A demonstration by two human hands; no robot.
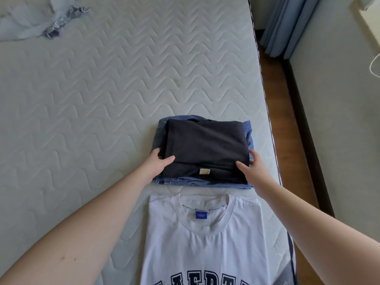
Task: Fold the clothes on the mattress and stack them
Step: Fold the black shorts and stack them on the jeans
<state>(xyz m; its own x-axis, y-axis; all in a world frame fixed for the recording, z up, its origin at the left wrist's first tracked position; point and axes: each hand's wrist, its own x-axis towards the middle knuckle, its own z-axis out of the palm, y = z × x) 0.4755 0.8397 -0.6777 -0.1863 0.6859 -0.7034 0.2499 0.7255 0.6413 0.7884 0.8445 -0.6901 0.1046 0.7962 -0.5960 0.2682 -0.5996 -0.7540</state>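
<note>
A folded black garment (205, 147) with a small beige label lies on top of folded blue jeans (201, 183), forming a stack on the quilted mattress (92, 89). My left hand (158, 163) holds the black garment's left edge, thumb on top and fingers under it. My right hand (251, 167) holds its right edge the same way. A white T-shirt (203, 243) with dark block letters and a blue neck tag lies flat, face up, just in front of the stack. A crumpled light denim piece (41, 19) lies at the mattress's far left corner.
The mattress's right edge (273, 145) runs just beside the stack. Beyond it is a strip of wooden floor (287, 124), a wall and blue curtains (285, 23) at the far right.
</note>
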